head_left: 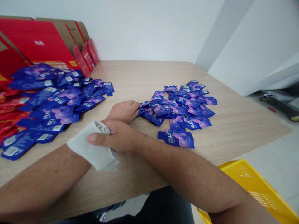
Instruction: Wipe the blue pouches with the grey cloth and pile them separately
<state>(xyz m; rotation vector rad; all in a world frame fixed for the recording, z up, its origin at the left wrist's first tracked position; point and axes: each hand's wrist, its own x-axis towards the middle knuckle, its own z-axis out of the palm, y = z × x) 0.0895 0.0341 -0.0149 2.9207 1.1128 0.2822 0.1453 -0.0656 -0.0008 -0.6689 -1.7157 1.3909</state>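
My arms cross over the table. My right hand [122, 137] is closed on a folded white cloth [92, 147], thumb on top, and the cloth lies against my left wrist. Reaching past it, my left hand [123, 111] has its fingers curled at the near-left edge of a spread pile of blue-purple pouches [173, 109]. A pouch [146, 109] there appears pinched in its fingertips, partly hidden by them. One pouch [178, 138] lies apart at the near side of that pile, beside my right forearm.
A larger heap of blue pouches [58, 101] covers the left of the table [144, 74], with red pouches [11, 109] at its edge. Open red cartons [46, 40] stand behind. A yellow crate [259, 183] sits below the table's right edge. A white wall [144, 28] rises behind.
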